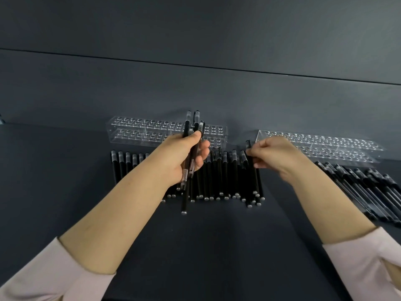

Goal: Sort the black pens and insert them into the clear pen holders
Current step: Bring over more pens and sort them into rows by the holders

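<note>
A row of several black pens [225, 177] lies side by side on the dark table, caps pointing away from me. My left hand [184, 155] grips a bundle of pens [191, 131] held upright above that row. My right hand [275, 156] pinches one black pen [249, 155] at the row's right end, its capped tip lifted. Two clear pen holders with rows of holes stand behind: one at the back centre [138, 131], partly hidden by my left hand, and one at the back right [338, 146]. Both holders look empty.
A second group of several black pens [368, 190] lies slanted on the table at the right, in front of the right holder. A dark wall [195, 61] rises directly behind the holders. My pale sleeves show at the bottom corners.
</note>
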Tool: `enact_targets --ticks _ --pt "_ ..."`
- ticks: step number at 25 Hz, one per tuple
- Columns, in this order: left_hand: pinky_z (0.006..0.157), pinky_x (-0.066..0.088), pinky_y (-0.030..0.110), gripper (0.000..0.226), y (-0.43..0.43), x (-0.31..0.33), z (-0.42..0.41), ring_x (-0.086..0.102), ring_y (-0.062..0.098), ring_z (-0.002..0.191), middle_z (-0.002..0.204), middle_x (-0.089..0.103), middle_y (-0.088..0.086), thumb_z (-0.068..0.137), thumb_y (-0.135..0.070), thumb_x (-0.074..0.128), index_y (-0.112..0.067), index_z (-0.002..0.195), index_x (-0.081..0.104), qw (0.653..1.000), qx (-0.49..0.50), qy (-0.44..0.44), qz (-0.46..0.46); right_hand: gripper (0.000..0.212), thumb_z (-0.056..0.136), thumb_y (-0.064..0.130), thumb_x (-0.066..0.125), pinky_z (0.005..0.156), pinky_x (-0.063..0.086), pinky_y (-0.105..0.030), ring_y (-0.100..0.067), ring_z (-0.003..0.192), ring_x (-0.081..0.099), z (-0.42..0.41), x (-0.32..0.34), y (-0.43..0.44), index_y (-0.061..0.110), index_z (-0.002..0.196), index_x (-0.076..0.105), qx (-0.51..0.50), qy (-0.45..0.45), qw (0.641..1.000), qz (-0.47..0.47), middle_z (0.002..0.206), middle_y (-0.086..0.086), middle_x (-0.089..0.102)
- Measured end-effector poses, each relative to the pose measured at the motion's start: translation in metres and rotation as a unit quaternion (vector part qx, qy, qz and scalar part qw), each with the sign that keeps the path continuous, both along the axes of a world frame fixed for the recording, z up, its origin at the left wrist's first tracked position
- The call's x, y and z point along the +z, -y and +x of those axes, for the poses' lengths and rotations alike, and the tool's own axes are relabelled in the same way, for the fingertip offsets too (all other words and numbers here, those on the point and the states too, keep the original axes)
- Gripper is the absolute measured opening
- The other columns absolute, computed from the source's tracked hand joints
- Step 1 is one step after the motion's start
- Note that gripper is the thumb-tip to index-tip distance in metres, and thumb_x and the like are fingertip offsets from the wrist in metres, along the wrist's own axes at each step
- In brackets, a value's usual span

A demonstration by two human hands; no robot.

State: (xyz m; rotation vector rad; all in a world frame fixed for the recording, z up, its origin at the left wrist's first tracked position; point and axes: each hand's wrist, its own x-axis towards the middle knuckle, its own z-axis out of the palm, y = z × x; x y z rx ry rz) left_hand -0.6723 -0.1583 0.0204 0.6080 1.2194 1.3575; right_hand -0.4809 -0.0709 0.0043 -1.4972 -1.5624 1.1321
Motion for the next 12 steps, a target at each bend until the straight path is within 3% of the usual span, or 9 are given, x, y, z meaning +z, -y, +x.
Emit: enact_targets --ticks 4,8,10,12 --pt "0.036 0.036 0.017 0.016 -0.002 -0.001 0.0 0.051 0.01 0.049 0.078 0.065 0.005 0.1 -0.007 0.045 -0.003 0.111 0.056 0.999 0.015 0.02 -0.026 0.014 0.081 0.007 0.073 0.068 0.057 -0.03 -0.016 0.049 0.061 -0.01 -0.005 0.007 0.008 0.078 0.06 0.015 0.063 0.997 0.044 0.071 -0.006 0.063" --pt "0.042 0.046 0.019 0.027 0.0 0.0 0.0 0.056 0.011 0.056 0.082 0.065 0.006 0.093 0.006 0.04 0.003 0.115 0.056 1.0 0.004 -0.003 -0.03 0.017 0.08 0.022 0.076 0.074 0.045 -0.028 -0.017 0.08 0.057 -0.006 -0.007 0.005 0.013 0.087 0.064 0.002 0.218 0.968 0.122 0.087 0.0 0.058" --pt "0.055 0.056 0.022 0.022 0.002 0.001 0.0 0.064 0.014 0.065 0.085 0.068 0.01 0.095 0.009 0.043 0.005 0.11 0.058 1.0 -0.012 0.001 -0.018 0.017 0.081 0.025 0.075 0.077 0.046 -0.031 -0.019 0.09 0.055 -0.003 -0.01 0.001 0.014 0.089 0.065 0.0 0.209 0.971 0.119 0.087 0.0 0.056" --pt "0.067 0.06 0.026 0.016 0.003 0.002 0.001 0.07 0.017 0.075 0.093 0.071 0.014 0.094 0.011 0.048 0.008 0.104 0.06 1.0 -0.021 0.016 -0.003 0.017 0.083 0.018 0.074 0.078 0.053 -0.038 -0.02 0.079 0.059 -0.003 -0.013 0.001 0.01 0.093 0.064 0.017 0.13 0.988 0.076 0.082 -0.001 0.057"
